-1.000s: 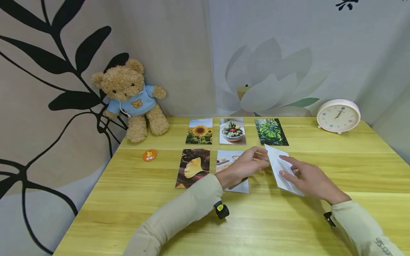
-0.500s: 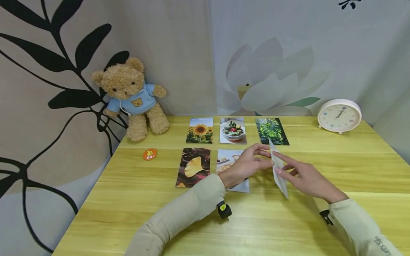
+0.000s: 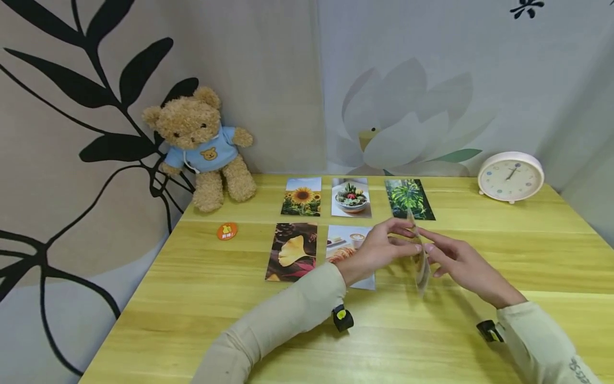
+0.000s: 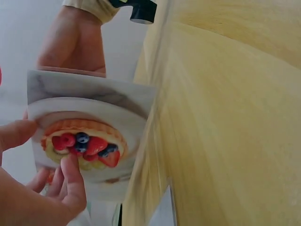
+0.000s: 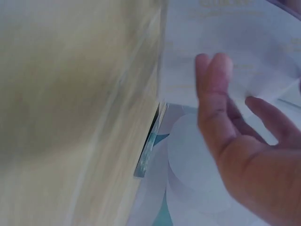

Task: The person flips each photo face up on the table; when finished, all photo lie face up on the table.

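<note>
A postcard (image 3: 422, 274) stands almost edge-on between the two hands, above the table right of the croissant card (image 3: 339, 252). Its picture side, a fruit tart with berries on a white plate, faces the left wrist camera; its pale back with faint print shows in the right wrist view. My left hand (image 3: 376, 253) touches the picture side with its fingertips, near the card's edge. From the other side my right hand (image 3: 472, 269) holds the card, fingertips against the back. The left forearm and hand partly cover the croissant card.
Along the back lie a sunflower card (image 3: 301, 197), a cactus bowl card (image 3: 352, 198) and a green leaf card (image 3: 410, 199). A ginkgo leaf card (image 3: 291, 252) lies in front. An orange round badge (image 3: 227, 231), teddy bear (image 3: 201, 149) and white clock (image 3: 511, 177) stand around.
The postcard has turned from showing its white back to standing nearly edge-on to the head camera. My right hand has come closer to the left; the flat cards stay put.
</note>
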`<state>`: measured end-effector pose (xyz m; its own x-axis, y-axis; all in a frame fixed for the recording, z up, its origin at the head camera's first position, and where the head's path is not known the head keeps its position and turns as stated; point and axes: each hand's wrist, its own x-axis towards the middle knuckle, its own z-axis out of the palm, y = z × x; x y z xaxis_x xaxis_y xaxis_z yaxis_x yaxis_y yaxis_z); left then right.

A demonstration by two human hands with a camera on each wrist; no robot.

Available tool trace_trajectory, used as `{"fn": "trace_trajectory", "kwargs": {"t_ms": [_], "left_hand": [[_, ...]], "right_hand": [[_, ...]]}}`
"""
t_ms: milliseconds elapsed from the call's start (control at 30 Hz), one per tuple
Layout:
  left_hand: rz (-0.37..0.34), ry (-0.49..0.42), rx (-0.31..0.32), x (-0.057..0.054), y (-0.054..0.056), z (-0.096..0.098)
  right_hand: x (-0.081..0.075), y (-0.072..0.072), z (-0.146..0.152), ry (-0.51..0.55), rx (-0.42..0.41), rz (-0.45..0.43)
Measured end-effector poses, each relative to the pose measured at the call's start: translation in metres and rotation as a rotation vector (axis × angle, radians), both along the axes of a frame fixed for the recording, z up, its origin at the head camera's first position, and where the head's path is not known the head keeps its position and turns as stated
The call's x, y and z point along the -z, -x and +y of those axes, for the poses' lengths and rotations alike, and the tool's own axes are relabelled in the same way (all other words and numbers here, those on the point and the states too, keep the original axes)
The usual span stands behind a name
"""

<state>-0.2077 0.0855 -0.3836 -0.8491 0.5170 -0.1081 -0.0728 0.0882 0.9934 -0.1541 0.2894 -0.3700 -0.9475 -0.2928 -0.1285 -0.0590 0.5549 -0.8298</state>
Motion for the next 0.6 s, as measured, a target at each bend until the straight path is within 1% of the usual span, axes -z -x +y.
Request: {"fn": "trace_trajectory", "kwargs": {"t_ms": [100, 233, 333, 467, 533, 600], "left_hand": [[0.033, 0.048, -0.026, -0.0011, -0.0016, 0.0032], [0.077, 0.094, -0.033, -0.0007, -0.0038, 0.0048], [0.103, 0.124, -0.012, -0.0001, -0.0052, 0.0049], [0.129, 0.179, 0.032, -0.0003, -0.0054, 0.0048], [0.135, 0.202, 0.048, -0.0003, -0.0053, 0.0049], [0.151, 0.244, 0.054, -0.0004, -0.0058, 0.0052]], "right_hand": [[-0.0006, -0.0009, 0.0009, 0.039, 0.02, -0.006], [-0.0017, -0.0011, 0.0024, 0.082, 0.055, -0.013], [-0.0018, -0.0016, 0.0038, 0.11, 0.088, -0.02], [0.0004, -0.0025, 0.0053, 0.13, 0.174, -0.004], [0.0029, -0.0023, 0.0069, 0.132, 0.222, 0.023], [0.0056, -0.0017, 0.0092, 0.148, 0.265, 0.055]]}}
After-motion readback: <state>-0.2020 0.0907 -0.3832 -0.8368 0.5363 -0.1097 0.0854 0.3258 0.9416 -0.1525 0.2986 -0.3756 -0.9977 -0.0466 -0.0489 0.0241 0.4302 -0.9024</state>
